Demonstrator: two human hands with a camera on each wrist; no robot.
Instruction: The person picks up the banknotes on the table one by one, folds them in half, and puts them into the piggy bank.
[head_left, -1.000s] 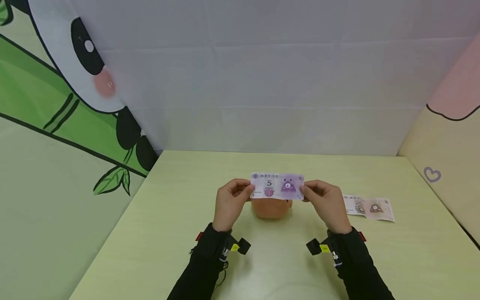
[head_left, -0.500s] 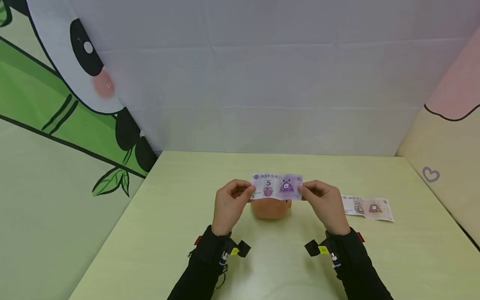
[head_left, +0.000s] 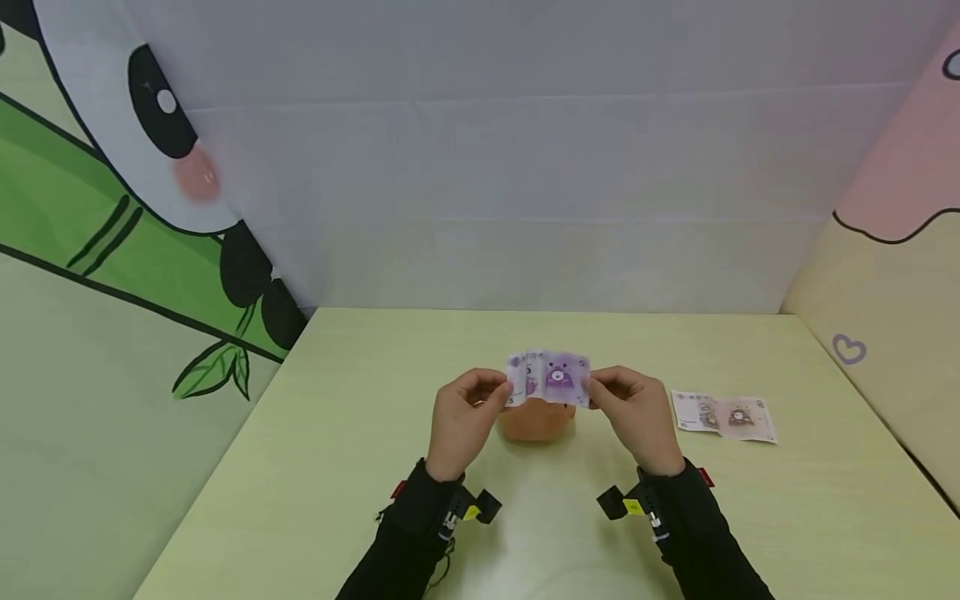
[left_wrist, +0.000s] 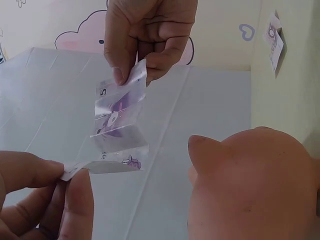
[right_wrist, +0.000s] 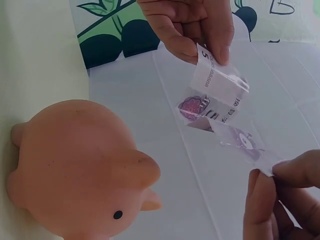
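Note:
A purple play banknote [head_left: 550,379] marked 5 is stretched between both hands, just above a pink piggy bank [head_left: 534,422] on the pale green table [head_left: 360,467]. My left hand [head_left: 497,393] pinches the note's left end between thumb and fingers, and my right hand [head_left: 600,390] pinches its right end. The note buckles in folds between them. In the left wrist view, the left hand [left_wrist: 70,175] pinches one end of the crumpled note [left_wrist: 120,125] beside the piggy bank [left_wrist: 255,185]. In the right wrist view, the right hand [right_wrist: 267,175] holds the other end of the note [right_wrist: 220,110] next to the piggy bank [right_wrist: 75,165].
A second, pinkish banknote [head_left: 723,414] lies flat on the table to the right of my hands. Cartoon-printed walls close in the table at the back, left and right.
My hands have come closer together, so the flat, taut banknote now buckles into folds. The view has shifted slightly.

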